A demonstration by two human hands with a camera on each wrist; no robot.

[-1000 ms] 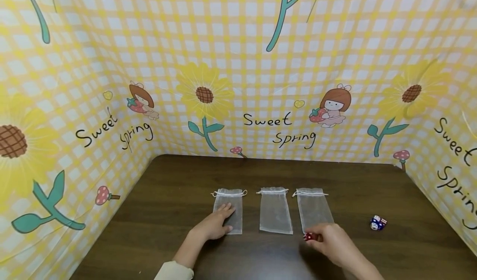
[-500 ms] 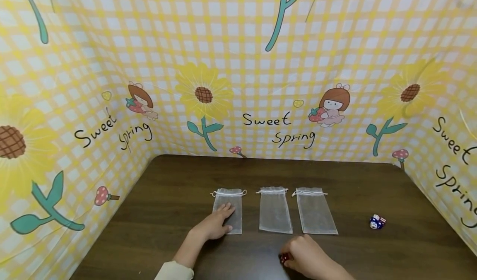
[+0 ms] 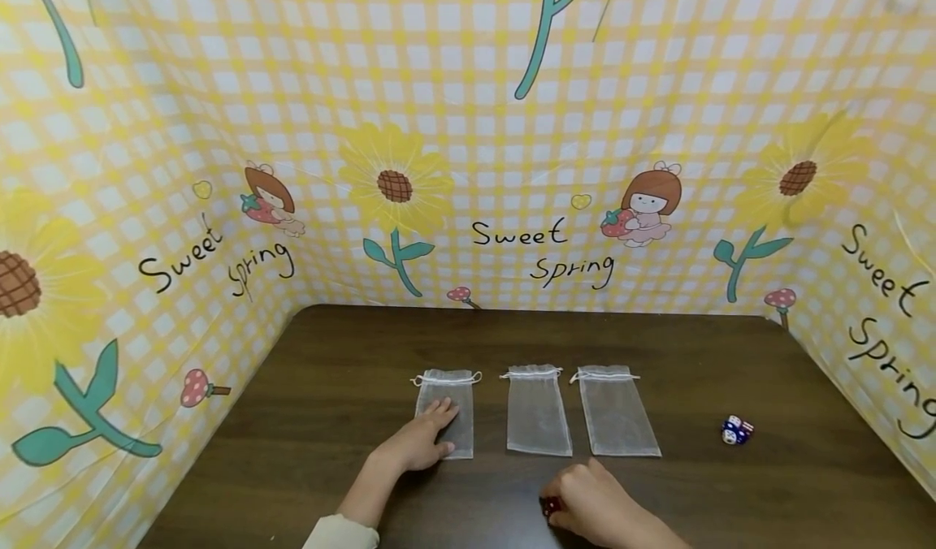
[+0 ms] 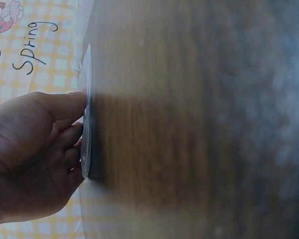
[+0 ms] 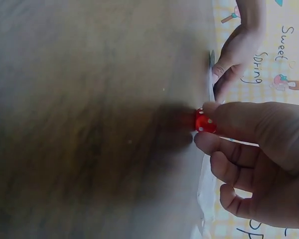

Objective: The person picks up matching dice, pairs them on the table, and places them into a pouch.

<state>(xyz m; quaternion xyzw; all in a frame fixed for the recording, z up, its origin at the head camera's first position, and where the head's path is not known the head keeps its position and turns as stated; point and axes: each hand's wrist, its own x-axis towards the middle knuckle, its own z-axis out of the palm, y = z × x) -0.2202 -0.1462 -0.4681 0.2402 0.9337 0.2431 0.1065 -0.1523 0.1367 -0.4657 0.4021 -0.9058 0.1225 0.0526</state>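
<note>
Three white sheer drawstring pouches lie flat in a row on the dark wooden table [image 3: 329, 346]. My left hand [image 3: 417, 442] rests with its fingers spread on the left pouch [image 3: 461, 431]. In front of the middle pouch [image 3: 537, 415] and the right pouch [image 3: 620, 415], my right hand [image 3: 595, 500] holds a red die [image 3: 551, 506] low over the table. The right wrist view shows the red die [image 5: 205, 121] with white dots, pinched between thumb and forefinger. Whether it touches the table I cannot tell.
To the right of the pouches sits a small cluster of blue and white dice [image 3: 736, 430]. A yellow checked cloth [image 3: 512, 167] with flowers and lettering stands around the back and sides of the table.
My right hand has moved left and nearer with the red die, from the right pouch's lower edge to below the middle pouch. My left hand stays on its pouch.
</note>
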